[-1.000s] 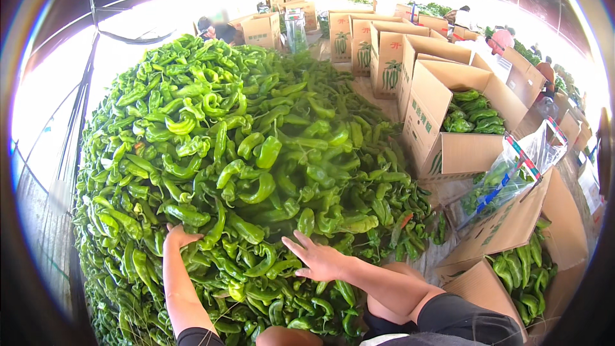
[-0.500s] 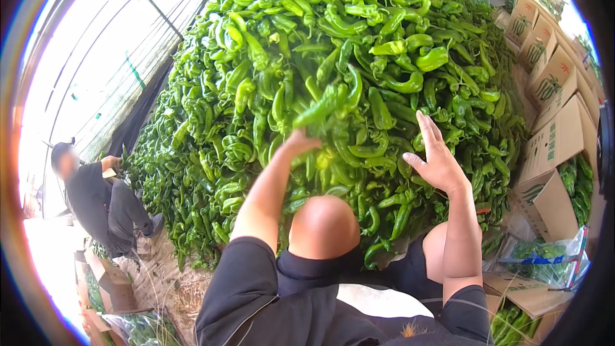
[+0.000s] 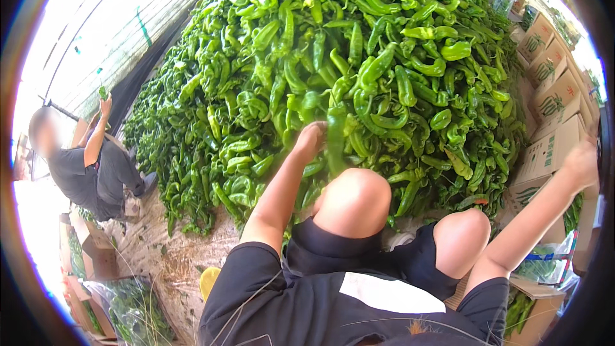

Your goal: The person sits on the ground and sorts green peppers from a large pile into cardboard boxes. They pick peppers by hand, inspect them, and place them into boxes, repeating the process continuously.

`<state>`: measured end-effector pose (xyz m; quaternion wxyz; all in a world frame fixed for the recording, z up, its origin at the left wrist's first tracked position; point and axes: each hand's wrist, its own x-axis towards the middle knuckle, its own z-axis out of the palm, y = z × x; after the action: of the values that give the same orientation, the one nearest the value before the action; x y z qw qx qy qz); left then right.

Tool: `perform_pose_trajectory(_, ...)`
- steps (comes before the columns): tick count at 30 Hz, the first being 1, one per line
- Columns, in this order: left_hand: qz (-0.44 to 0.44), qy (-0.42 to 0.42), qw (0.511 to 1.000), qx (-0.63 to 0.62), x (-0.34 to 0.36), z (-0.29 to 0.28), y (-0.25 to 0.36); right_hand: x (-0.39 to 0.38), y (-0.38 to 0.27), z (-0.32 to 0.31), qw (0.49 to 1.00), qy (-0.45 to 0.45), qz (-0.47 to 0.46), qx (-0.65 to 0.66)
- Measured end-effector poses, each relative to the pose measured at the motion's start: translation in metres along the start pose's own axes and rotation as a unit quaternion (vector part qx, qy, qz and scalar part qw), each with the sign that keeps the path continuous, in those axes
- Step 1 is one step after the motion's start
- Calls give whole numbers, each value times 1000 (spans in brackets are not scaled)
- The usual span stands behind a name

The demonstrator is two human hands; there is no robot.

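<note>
Large pile of green peppers (image 3: 410,83), filling the upper and central frame, its lower edge reaching the person's bent knees (image 3: 362,195) just below centre. The left hand (image 3: 312,139), at the centre of the frame, lies against the front slope of the pile, its fingers curled and partly lost among the peppers; a motion-blurred long pepper (image 3: 335,144) appears just to the right of its fingertips, and whether the hand grips it cannot be told. The right hand (image 3: 580,164), blurred at the right edge of the frame, is well apart from the pile, in front of a row of cardboard boxes (image 3: 556,147); how far it is open, and whether it has hold of anything, cannot be told. Below that arm, at lower right, a clear plastic bag (image 3: 541,268) lies near a further box of green peppers. At left, a seated co-worker (image 3: 83,173) in dark clothing raises a hand with a small green item (image 3: 102,92). At lower left, open cartons (image 3: 96,250) adjoin a plastic-wrapped mass of green produce (image 3: 138,313).
</note>
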<state>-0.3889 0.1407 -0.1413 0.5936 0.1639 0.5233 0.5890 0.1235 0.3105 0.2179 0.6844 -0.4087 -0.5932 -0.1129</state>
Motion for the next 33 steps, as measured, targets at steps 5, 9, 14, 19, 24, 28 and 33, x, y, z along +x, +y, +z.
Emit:
perform_pose_trajectory(5, 14, 1, 997, 78, -10, 6, -21, -144, -112, 75, 892, -304, 230, 243)
perform_pose_trajectory(9, 97, 67, 979, 165, 7, 49, -57, -198, -113, 91, 841, -391, 208, 310)
perform_pose_trajectory(14, 220, 204, 874, 382, 13, 69, -133, -228, -89, 87, 833, -433, 229, 259)
perform_pose_trajectory(19, 311, -7, 784, 537, -14, 60, -196, -212, -89, 63, 842, -426, 251, 217)
perform_pose_trajectory(24, 294, -169, 639, 690, -18, 73, -216, -224, -90, 48, 854, -443, 230, 149)
perform_pose_trajectory(28, 336, -65, 630, 697, 10, 105, -220, -231, -82, 37, 850, -467, 214, 119)
perform_pose_trajectory(33, 133, -203, 727, 642, 45, 106, -206, -231, -78, 36, 817, -548, 169, 64)
